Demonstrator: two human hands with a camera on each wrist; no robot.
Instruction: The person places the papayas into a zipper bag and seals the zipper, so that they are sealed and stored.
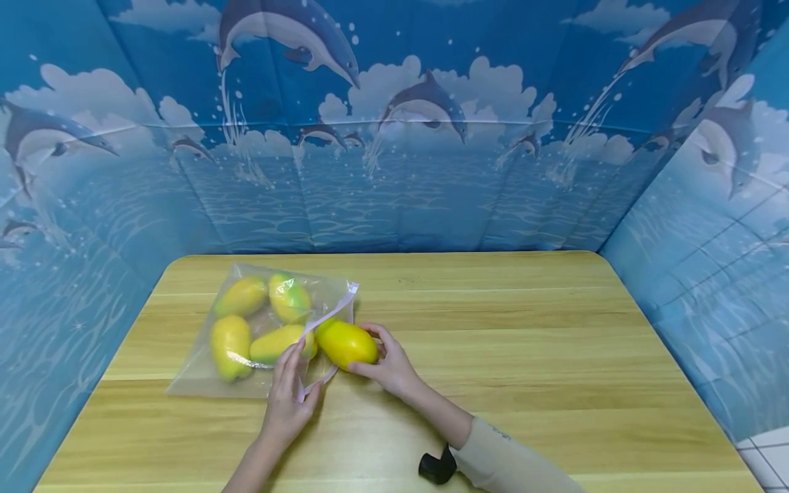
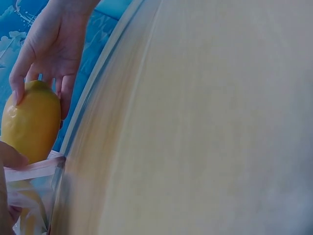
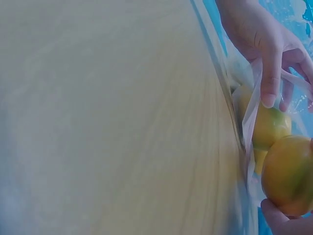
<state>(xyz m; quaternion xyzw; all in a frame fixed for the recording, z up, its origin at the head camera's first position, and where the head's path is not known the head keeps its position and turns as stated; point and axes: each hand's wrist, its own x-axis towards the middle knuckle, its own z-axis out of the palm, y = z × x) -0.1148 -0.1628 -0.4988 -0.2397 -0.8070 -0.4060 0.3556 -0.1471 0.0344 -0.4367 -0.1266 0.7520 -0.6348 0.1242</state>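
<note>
A yellow mango (image 1: 346,344) lies at the mouth of a clear zip bag (image 1: 196,380), its far end just within the lilac-edged opening. My right hand (image 1: 394,366) grips the mango's near end between thumb and fingers; the left wrist view shows this mango (image 2: 32,125) too. At the bag's rim, my left hand (image 1: 288,404) holds the edge, fingers on the upper rim and thumb lower down, with the mouth spread apart. Several yellow-green mangoes (image 1: 231,346) lie inside the bag. In the right wrist view, the left thumb hangs by the bag's edge (image 3: 250,117).
The bag lies on the left part of a wooden table (image 1: 524,356). Near the front edge, a black object (image 1: 437,467) sits beside the right sleeve (image 1: 505,455). A blue dolphin-print cloth (image 1: 394,192) stands behind the table and at both sides.
</note>
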